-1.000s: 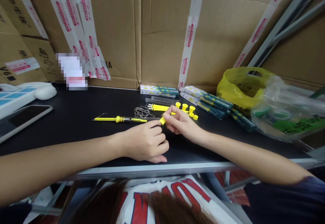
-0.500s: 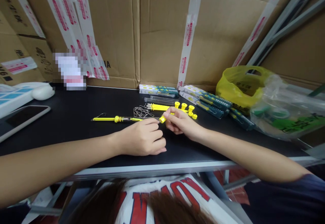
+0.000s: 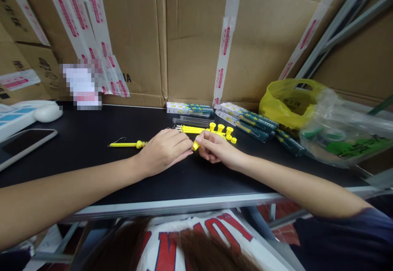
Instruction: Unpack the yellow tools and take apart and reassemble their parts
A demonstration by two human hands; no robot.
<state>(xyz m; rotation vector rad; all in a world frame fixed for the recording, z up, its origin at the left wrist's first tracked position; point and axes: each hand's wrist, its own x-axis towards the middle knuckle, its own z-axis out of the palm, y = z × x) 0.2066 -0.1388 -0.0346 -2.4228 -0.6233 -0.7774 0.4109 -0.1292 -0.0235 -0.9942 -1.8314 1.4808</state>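
My left hand (image 3: 167, 150) is closed over the middle of a slim pen-like tool with a yellow shaft (image 3: 124, 144). The shaft sticks out to the left, with a thin wire hook near its tip; the palm and fingers hide the tool's body. Between the thumb and fingers of my right hand (image 3: 216, 146) is a small yellow cap (image 3: 195, 145), right at my left fingertips. Whether cap and tool touch is hidden. Just behind the hands lie yellow shafts (image 3: 192, 129) with metal ends and several loose yellow caps (image 3: 220, 128).
Clear tubes (image 3: 193, 120) and printed slim boxes (image 3: 245, 119) lie toward the back. A yellow plastic bag (image 3: 284, 111) and a clear bag (image 3: 344, 140) stand at the right. A phone (image 3: 27, 142) lies at the left. Large cartons (image 3: 196, 58) wall off the table's back.
My left hand has turned and shifted up over the tool, covering its clear middle and the metal wires behind. The right hand keeps the cap in nearly the same place.
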